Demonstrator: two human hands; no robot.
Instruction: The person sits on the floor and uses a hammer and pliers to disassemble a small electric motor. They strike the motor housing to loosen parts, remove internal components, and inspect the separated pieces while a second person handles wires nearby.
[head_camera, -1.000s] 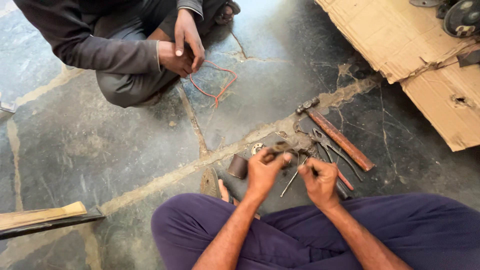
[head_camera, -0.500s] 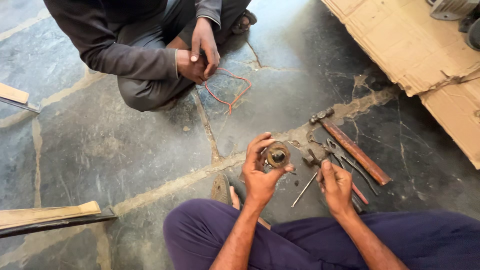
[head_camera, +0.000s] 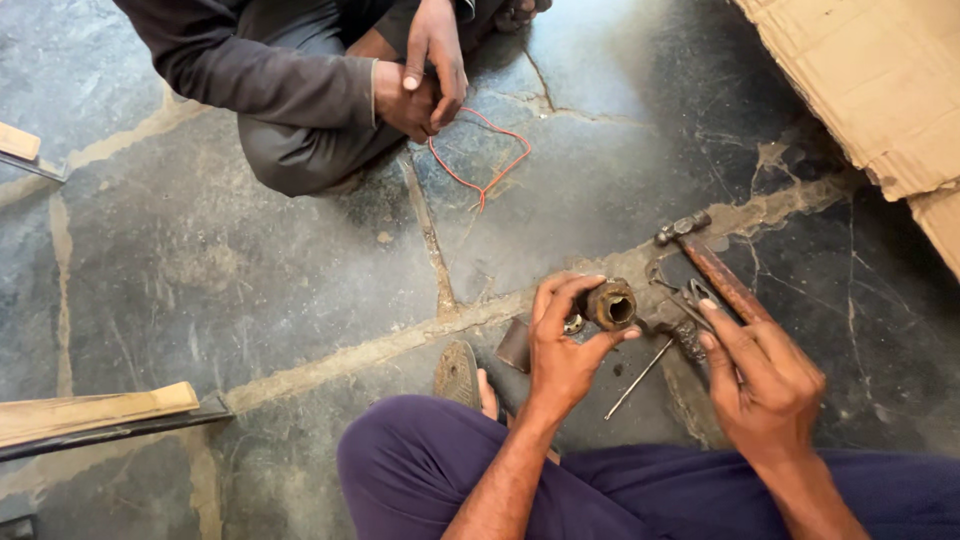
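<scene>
Left hand (head_camera: 560, 350) up off tool pile since a second ago, now holding rusty cylindrical part (head_camera: 611, 304) in fingertips, open bore turned up toward camera; half a second ago same part sat lower in palm. Right hand (head_camera: 762, 385), earlier down among tools beside left, now lifted clear, fingers loosely spread above pliers (head_camera: 697, 296) and hammer (head_camera: 712, 268). Thin metal rod (head_camera: 638, 378) now uncovered between both hands. Other person's clasped hands (head_camera: 422, 80) unchanged in grip, only shifted in view as head camera swung.
</scene>
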